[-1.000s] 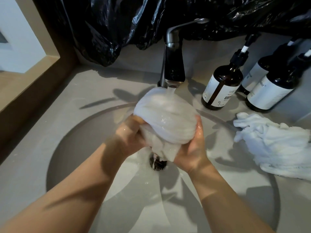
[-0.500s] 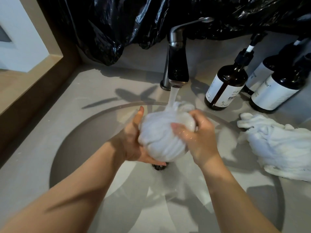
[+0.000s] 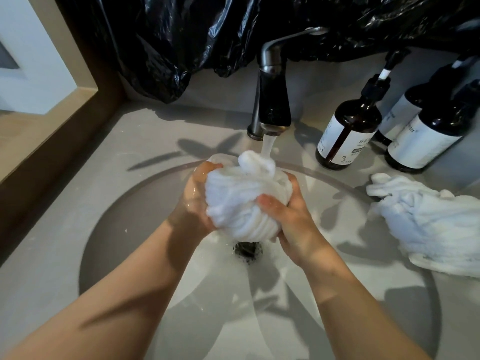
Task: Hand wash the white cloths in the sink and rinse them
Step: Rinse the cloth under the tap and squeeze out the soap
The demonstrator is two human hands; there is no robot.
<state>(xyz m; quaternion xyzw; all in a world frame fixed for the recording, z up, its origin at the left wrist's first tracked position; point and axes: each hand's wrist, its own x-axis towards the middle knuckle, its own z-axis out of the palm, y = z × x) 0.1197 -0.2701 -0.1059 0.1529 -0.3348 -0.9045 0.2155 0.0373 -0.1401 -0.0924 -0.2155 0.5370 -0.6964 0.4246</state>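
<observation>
Gripping white cloth (image 3: 241,206): left hand (image 3: 194,201), right hand (image 3: 292,220)

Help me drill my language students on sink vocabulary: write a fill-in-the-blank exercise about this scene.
1. A bunched white cloth is held over the round ____ of the grey stone sink.
2. The dark metal faucet is turned ____, its water falling on that cloth.
3. A second twisted white cloth lies beside the sink, on its ____ side.
Missing words: drain; on; right.
</observation>
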